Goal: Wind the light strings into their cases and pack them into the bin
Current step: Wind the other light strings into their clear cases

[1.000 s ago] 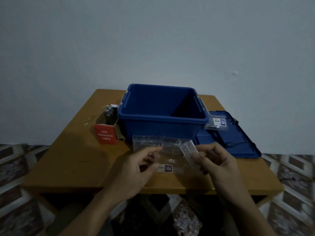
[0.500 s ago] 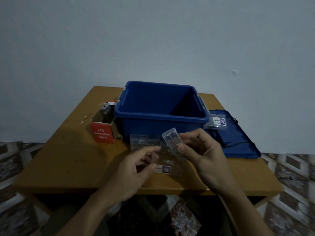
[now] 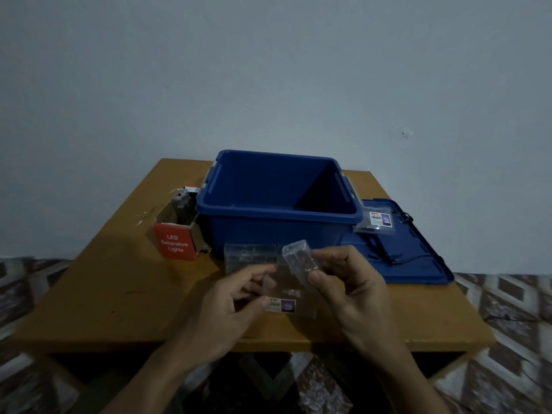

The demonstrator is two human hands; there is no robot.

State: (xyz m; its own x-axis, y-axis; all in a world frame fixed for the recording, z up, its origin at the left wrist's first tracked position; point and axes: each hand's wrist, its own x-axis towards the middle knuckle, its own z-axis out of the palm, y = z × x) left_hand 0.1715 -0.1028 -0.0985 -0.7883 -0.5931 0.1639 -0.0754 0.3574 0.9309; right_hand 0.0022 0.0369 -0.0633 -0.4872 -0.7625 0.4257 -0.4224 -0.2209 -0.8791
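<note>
An open blue bin (image 3: 280, 228) stands at the back middle of the wooden table (image 3: 119, 294). My right hand (image 3: 349, 285) pinches a small clear plastic battery case (image 3: 298, 258), held tilted just in front of the bin. My left hand (image 3: 236, 300) holds the clear plastic packaging (image 3: 286, 303) with a small printed label, which lies near the table's front edge. Its clear upper part (image 3: 251, 255) reaches toward the bin. No light string is plainly visible in the clear case.
A red "LED Decorative Lights" box (image 3: 176, 243) lies open left of the bin. The blue bin lid (image 3: 418, 258) lies flat to the right, with a clear labelled pack (image 3: 376, 222) and a black wire (image 3: 385, 252) on it. A patterned floor surrounds the table.
My right hand has lifted the small clear case up off the packaging and turned it more upright. My left hand has stayed on the packaging.
</note>
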